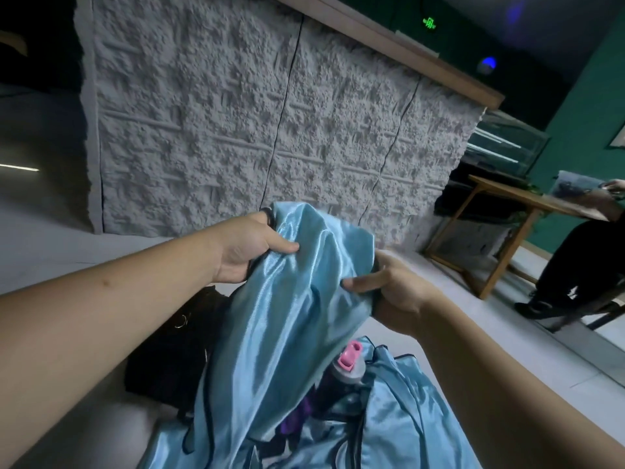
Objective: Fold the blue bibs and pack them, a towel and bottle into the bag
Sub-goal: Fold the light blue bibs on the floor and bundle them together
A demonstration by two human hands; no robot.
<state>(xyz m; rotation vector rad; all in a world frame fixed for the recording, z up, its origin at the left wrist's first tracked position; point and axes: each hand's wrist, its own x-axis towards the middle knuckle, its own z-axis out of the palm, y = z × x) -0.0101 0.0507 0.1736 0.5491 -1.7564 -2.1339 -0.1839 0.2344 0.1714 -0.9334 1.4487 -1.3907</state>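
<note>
I hold a shiny light-blue bib (287,309) up in front of me. My left hand (248,248) grips its upper left edge, thumb pressed on the cloth. At the bib's right edge, my right hand (392,289) pinches the fabric. Its lower part hangs down onto more blue bibs (406,421) heaped below. A bottle (345,370) with a pink cap lies among that heap, with something purple (297,418) beside it. A black bag (172,360) sits on the floor at the left, partly hidden by the raised bib. I cannot pick out a towel.
A rough grey stone-textured counter front (253,123) stands close ahead. At the right a wooden table (500,211) stands, and beside it a person in dark trousers (575,265) sits. Pale floor (67,231) lies at the left.
</note>
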